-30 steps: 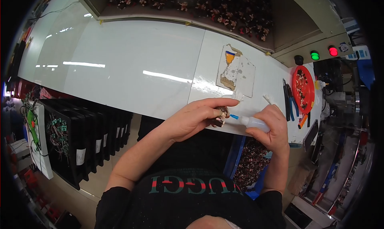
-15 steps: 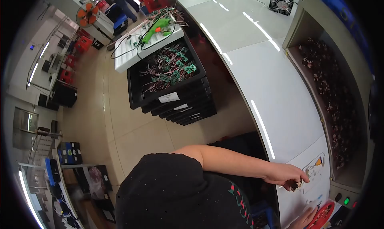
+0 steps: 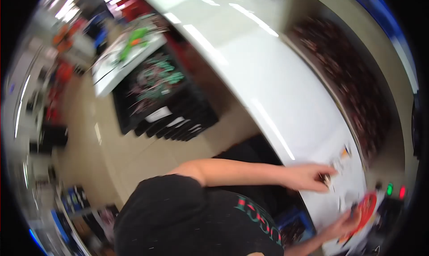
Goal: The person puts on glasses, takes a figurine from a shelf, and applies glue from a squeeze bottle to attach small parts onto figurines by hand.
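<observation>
My left hand (image 3: 308, 177) is closed on a small bunch of dark parts (image 3: 324, 179) with pale tips, held above the white tabletop (image 3: 286, 99). Beyond its fingers, a printed sheet or pattern (image 3: 338, 165) with a yellow-orange mark lies on the table. My right hand (image 3: 346, 224) is lower in the view, at the near edge of a red dish (image 3: 368, 211). Motion smears its fingers, and a dark spot shows by the fingertips. Whether it grips anything cannot be made out.
A long bin (image 3: 348, 81) of dark reddish parts runs along the table's far side. Green (image 3: 390, 188) and red lights (image 3: 402, 192) glow near the dish. Stacked black crates (image 3: 178, 115) hold green circuit boards; a green glue gun (image 3: 136, 37) lies on white foam. A blue bin (image 3: 292, 222) stands below.
The whole view has shifted and blurred as the head moved. My right hand and forearm show more fully beside the red dish. The left hand still holds the dark parts.
</observation>
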`<state>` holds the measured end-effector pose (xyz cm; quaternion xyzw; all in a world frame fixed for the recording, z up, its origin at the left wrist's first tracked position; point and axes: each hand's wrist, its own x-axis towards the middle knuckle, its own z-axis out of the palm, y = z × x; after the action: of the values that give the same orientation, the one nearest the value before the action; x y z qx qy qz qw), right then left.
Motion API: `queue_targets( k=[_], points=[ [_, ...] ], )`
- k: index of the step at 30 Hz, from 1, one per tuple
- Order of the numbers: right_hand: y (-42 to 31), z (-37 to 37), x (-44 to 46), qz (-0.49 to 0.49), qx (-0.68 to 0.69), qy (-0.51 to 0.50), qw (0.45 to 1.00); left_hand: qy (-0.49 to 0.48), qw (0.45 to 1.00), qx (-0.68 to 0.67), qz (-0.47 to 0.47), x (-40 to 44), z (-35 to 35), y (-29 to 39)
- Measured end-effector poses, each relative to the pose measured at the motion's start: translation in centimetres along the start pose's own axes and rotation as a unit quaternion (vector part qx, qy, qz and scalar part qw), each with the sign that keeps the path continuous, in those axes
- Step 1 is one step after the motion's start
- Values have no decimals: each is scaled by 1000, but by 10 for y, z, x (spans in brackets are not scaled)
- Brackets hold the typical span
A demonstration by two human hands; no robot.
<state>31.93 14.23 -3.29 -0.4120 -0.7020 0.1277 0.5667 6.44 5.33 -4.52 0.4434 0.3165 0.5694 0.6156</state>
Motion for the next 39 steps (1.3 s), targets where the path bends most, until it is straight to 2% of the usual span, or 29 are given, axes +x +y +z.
queue_targets(
  k=[1,2,3,4,6,10,14,20,23,31,33,34,39],
  points=[
    [-32,2,-12,-10,-129,-71,989,7,1000,5,-8,-7,2,15],
    [-64,13,-26,88,-120,-141,979,4,999,-14,-43,-8,5,20],
    [-83,28,-34,104,-53,-192,974,14,999,-6,-53,-10,5,20],
    [-91,44,-35,61,-33,-240,968,27,997,36,-70,-9,6,24],
    [-91,68,-36,35,43,-279,959,44,990,129,-43,-5,5,21],
    [-84,83,-35,15,89,-230,969,49,983,169,-55,-4,5,20],
    [-81,82,-38,51,104,-218,969,51,979,188,-60,-3,9,22],
    [-78,86,-40,60,89,-211,972,30,949,311,-42,0,10,26],
    [-77,87,-40,57,76,-207,974,33,947,318,-12,0,10,22],
    [-79,87,-38,46,59,-197,978,40,946,319,-41,0,12,25],
    [-81,90,-40,78,90,-202,972,37,947,314,-50,-1,11,25],
    [-81,89,-41,96,98,-201,970,48,948,312,-46,-2,11,24],
    [-77,85,-37,60,65,-216,972,94,949,299,-42,-2,17,20]
  ],
)
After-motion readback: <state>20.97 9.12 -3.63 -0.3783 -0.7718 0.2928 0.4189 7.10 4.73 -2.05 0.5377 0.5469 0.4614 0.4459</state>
